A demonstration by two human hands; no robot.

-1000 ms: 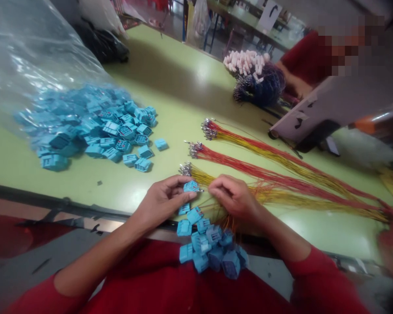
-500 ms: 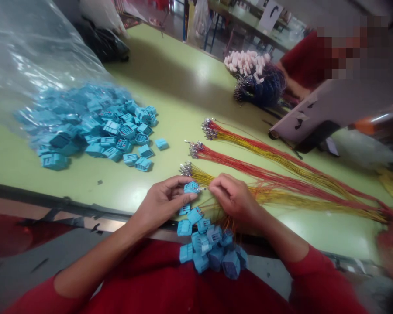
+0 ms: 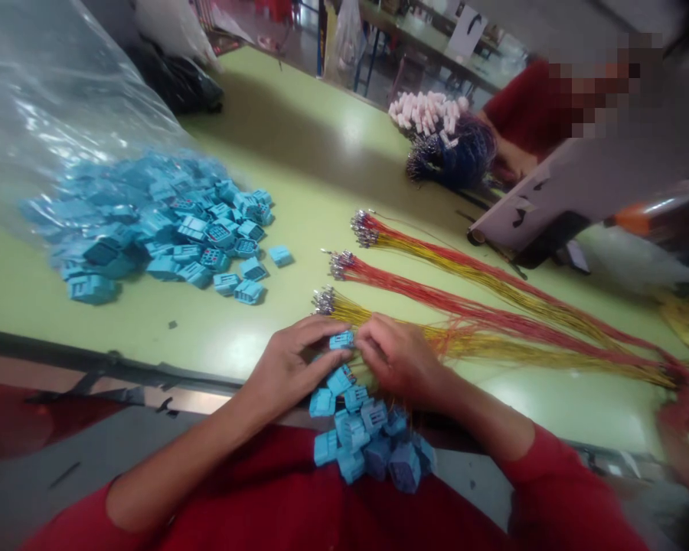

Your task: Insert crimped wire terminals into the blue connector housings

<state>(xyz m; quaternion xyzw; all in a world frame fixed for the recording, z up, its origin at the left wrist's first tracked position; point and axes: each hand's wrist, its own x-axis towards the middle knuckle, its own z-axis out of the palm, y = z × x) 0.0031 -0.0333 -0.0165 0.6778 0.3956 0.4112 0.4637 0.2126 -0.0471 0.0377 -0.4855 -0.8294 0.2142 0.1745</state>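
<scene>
A further workbench stands in the background, beyond a long pale-green laminate table (image 3: pixel 298 145). Left of centre, a clear polythene bag (image 3: pixel 51 84) opens onto a large heap of turquoise plastic multi-pin connectors (image 3: pixel 166 229); no wires show in them. Three loose bundles of red and yellow wires (image 3: pixel 494 295) lie side by side, with bare metal terminals (image 3: pixel 324 301) at the ends nearest the heap. Farther along, a co-worker's red sleeve (image 3: pixel 528 107) lies near a dark-blue wire bundle with white connectors (image 3: pixel 451 153). A small group of turquoise connectors (image 3: pixel 367 436) sits at the near table edge, against the person's red shirt (image 3: pixel 253 497).

The left hand (image 3: pixel 295 363) is closed, its fingers curled around one turquoise connector (image 3: pixel 341 340). The right hand (image 3: pixel 399 360) is closed on yellow wire ends (image 3: pixel 373 375) beside that connector. The fingers hide the joint, so any terminal entry cannot be confirmed. The heap and all three bundles remain large.
</scene>
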